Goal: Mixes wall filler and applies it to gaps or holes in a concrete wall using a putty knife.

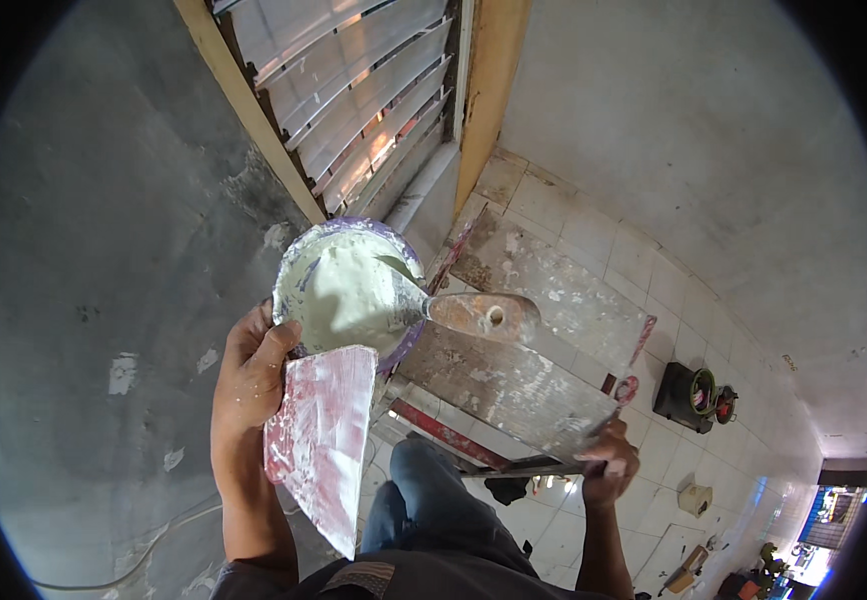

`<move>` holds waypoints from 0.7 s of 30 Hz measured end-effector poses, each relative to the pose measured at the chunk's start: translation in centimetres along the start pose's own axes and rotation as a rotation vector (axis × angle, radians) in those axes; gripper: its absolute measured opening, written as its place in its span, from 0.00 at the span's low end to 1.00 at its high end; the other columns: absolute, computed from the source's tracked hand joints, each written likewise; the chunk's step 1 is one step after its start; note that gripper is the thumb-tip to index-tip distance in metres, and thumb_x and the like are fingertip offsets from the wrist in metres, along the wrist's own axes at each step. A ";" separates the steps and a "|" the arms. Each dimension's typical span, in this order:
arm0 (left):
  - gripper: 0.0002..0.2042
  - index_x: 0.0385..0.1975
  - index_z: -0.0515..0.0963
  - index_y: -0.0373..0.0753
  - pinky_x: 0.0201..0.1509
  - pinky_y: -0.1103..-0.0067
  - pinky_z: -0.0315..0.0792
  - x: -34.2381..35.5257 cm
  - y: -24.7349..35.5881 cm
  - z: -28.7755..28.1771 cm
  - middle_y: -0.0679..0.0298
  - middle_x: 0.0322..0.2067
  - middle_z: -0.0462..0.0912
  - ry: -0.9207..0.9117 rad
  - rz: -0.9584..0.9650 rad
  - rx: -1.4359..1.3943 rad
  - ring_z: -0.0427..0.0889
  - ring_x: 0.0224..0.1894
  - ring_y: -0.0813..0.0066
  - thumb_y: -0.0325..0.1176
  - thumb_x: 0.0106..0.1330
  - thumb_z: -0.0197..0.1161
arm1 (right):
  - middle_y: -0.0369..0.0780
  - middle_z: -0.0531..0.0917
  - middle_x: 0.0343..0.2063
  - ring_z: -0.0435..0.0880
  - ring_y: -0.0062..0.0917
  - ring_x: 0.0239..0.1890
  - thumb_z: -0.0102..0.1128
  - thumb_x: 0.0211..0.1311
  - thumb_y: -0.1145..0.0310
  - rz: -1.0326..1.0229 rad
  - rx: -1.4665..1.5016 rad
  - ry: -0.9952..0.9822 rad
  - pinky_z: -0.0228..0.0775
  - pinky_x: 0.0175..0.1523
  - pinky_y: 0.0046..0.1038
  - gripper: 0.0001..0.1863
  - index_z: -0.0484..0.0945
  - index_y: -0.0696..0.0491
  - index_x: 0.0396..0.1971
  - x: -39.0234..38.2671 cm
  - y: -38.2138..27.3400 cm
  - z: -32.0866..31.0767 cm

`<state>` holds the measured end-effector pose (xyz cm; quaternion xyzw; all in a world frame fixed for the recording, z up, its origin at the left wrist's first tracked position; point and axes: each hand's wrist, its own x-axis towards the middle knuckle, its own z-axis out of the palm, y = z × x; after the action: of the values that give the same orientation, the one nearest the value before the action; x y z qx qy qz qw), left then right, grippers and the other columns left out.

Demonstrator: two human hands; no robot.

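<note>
My left hand (254, 365) grips a purple-rimmed tub (319, 300) of pale putty together with a red, putty-smeared flat plastic spreader (319, 440), which hangs down in front of the tub. A scraper with a worn wooden handle (474, 312) rests in the tub, its blade in the putty and its handle jutting to the right. Below and right of the tub is a scuffed metal platform (514, 400) with red side rails. My right hand (609, 460) has its fingers closed round the near right end of that platform's frame.
A grey patched wall (104, 250) is at left, beside a slatted window (354, 80) in a wooden frame. A pale wall (694, 130) rises beyond the tiled floor (654, 480), where a black case with a green container (684, 400), a small bucket (694, 498) and scattered items stand.
</note>
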<state>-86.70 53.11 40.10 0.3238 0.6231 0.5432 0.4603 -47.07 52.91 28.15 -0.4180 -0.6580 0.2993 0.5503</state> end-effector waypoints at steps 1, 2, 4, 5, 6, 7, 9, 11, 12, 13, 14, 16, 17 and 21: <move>0.12 0.41 0.76 0.31 0.38 0.85 0.67 0.2 0.5 0.1 0.68 0.33 0.80 0.002 -0.004 -0.004 0.75 0.32 0.84 0.31 0.62 0.56 | 0.32 0.69 0.06 0.66 0.24 0.15 0.39 0.68 0.45 0.093 -0.044 -0.057 0.60 0.41 0.31 0.33 0.80 0.51 0.12 0.1 -0.6 -0.8; 0.12 0.42 0.76 0.30 0.42 0.83 0.68 0.2 0.7 -0.3 0.67 0.35 0.81 -0.030 0.002 0.021 0.75 0.35 0.83 0.30 0.63 0.54 | 0.33 0.70 0.07 0.68 0.24 0.15 0.40 0.69 0.48 0.100 -0.026 -0.148 0.63 0.38 0.31 0.31 0.81 0.53 0.15 0.8 -1.0 -1.2; 0.13 0.44 0.75 0.29 0.48 0.82 0.67 -0.3 1.5 -0.7 0.66 0.38 0.81 -0.058 0.020 0.075 0.75 0.40 0.81 0.29 0.64 0.52 | 0.34 0.70 0.08 0.71 0.24 0.16 0.41 0.70 0.51 0.325 -0.064 -0.214 0.64 0.35 0.30 0.30 0.81 0.55 0.17 2.7 -2.6 -1.4; 0.13 0.44 0.75 0.29 0.48 0.82 0.67 -0.2 1.8 -0.7 0.66 0.38 0.81 -0.050 0.015 0.084 0.75 0.40 0.81 0.29 0.64 0.52 | 0.35 0.71 0.09 0.73 0.25 0.17 0.41 0.70 0.53 0.547 -0.116 -0.278 0.65 0.31 0.30 0.28 0.81 0.56 0.20 3.6 -3.3 -1.2; 0.13 0.44 0.75 0.29 0.48 0.82 0.67 -0.2 1.9 -0.4 0.66 0.39 0.81 -0.058 0.022 0.078 0.75 0.41 0.80 0.28 0.64 0.52 | 0.39 0.75 0.14 0.78 0.30 0.20 0.48 0.68 0.61 0.430 -0.164 -0.270 0.66 0.26 0.29 0.19 0.81 0.58 0.27 5.4 -3.0 -0.9; 0.13 0.45 0.75 0.28 0.49 0.81 0.67 -0.6 2.4 0.0 0.65 0.39 0.80 -0.061 0.025 0.080 0.75 0.42 0.79 0.28 0.65 0.51 | 0.42 0.77 0.19 0.79 0.33 0.24 0.51 0.66 0.63 0.310 -0.356 -0.249 0.68 0.29 0.31 0.14 0.80 0.58 0.30 7.6 -2.4 0.1; 0.13 0.46 0.74 0.28 0.50 0.80 0.66 -0.8 3.6 0.9 0.65 0.40 0.80 -0.082 -0.015 0.238 0.74 0.42 0.78 0.28 0.66 0.51 | 0.48 0.80 0.33 0.79 0.42 0.35 0.57 0.61 0.71 -0.006 -0.573 -0.182 0.71 0.40 0.39 0.08 0.78 0.57 0.38 13.6 -0.8 3.5; 0.13 0.46 0.74 0.28 0.49 0.79 0.67 -0.4 3.2 2.1 0.63 0.39 0.80 -0.117 -0.033 0.214 0.74 0.41 0.77 0.29 0.67 0.51 | 0.49 0.80 0.37 0.79 0.43 0.41 0.52 0.65 0.69 -0.137 -0.764 -0.113 0.69 0.48 0.42 0.11 0.77 0.56 0.43 18.7 0.9 6.5; 0.13 0.46 0.74 0.28 0.49 0.79 0.67 -0.5 3.4 2.8 0.63 0.39 0.80 -0.117 -0.038 0.211 0.74 0.41 0.77 0.29 0.67 0.51 | 0.49 0.80 0.37 0.79 0.43 0.41 0.52 0.65 0.69 -0.135 -0.767 -0.118 0.69 0.48 0.42 0.11 0.77 0.56 0.43 18.8 2.5 7.0; 0.13 0.46 0.74 0.28 0.48 0.79 0.67 -0.2 3.1 3.7 0.61 0.38 0.80 -0.155 -0.038 0.264 0.74 0.41 0.77 0.30 0.67 0.52 | 0.49 0.80 0.38 0.79 0.44 0.42 0.48 0.68 0.66 0.002 -0.848 -0.229 0.70 0.49 0.42 0.13 0.77 0.56 0.45 18.5 5.1 7.1; 0.13 0.46 0.74 0.28 0.48 0.79 0.68 -0.1 2.9 4.3 0.59 0.37 0.80 -0.177 -0.042 0.334 0.75 0.40 0.76 0.30 0.67 0.52 | 0.49 0.81 0.39 0.79 0.44 0.43 0.44 0.70 0.63 0.143 -0.902 -0.345 0.70 0.50 0.42 0.16 0.77 0.55 0.47 18.5 5.8 7.9; 0.13 0.46 0.73 0.28 0.47 0.78 0.68 0.6 2.0 6.0 0.58 0.35 0.80 -0.196 -0.051 0.336 0.75 0.39 0.76 0.30 0.67 0.53 | 0.48 0.81 0.41 0.79 0.44 0.44 0.41 0.72 0.60 0.273 -0.869 -0.396 0.70 0.51 0.42 0.19 0.76 0.54 0.49 18.2 5.8 8.2; 0.13 0.47 0.73 0.28 0.46 0.77 0.69 0.8 1.4 6.6 0.56 0.34 0.80 -0.227 -0.059 0.332 0.75 0.38 0.75 0.31 0.67 0.53 | 0.48 0.81 0.43 0.79 0.45 0.46 0.37 0.73 0.56 0.406 -0.845 -0.442 0.70 0.52 0.41 0.22 0.76 0.53 0.50 18.2 5.3 8.3; 0.14 0.47 0.72 0.29 0.44 0.75 0.69 3.8 -1.6 8.2 0.54 0.32 0.79 -0.337 -0.107 0.441 0.74 0.37 0.74 0.31 0.67 0.53 | 0.48 0.81 0.45 0.79 0.44 0.49 0.35 0.74 0.55 0.487 -0.713 -0.306 0.69 0.55 0.40 0.23 0.75 0.53 0.53 18.4 5.5 8.5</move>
<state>-80.34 59.29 37.82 0.4684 0.6571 0.3078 0.5040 -54.91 72.28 30.34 -0.6747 -0.6761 0.2333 0.1821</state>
